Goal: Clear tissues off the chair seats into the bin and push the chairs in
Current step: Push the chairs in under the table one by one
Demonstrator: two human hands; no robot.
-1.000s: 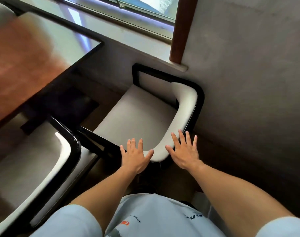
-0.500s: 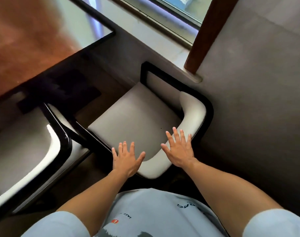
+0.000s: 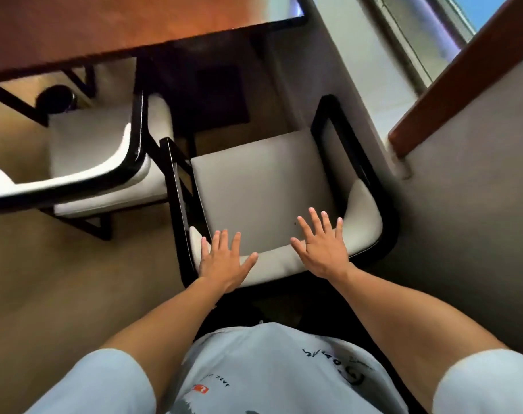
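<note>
Chair (image 3: 263,186), grey seat, black frame

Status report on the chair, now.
Left hand and right hand open, flat on chair backrest. No tissues on seat. Table ahead.

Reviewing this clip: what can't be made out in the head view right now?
- Bin: none in frame.
- Left chair: its backrest runs off the left edge.
- Table: top cut by the upper edge, blurred.
- Near chair: rear legs hidden behind the arms and shirt.
- Left hand and right hand: palm contact with the backrest hidden beneath them.
</note>
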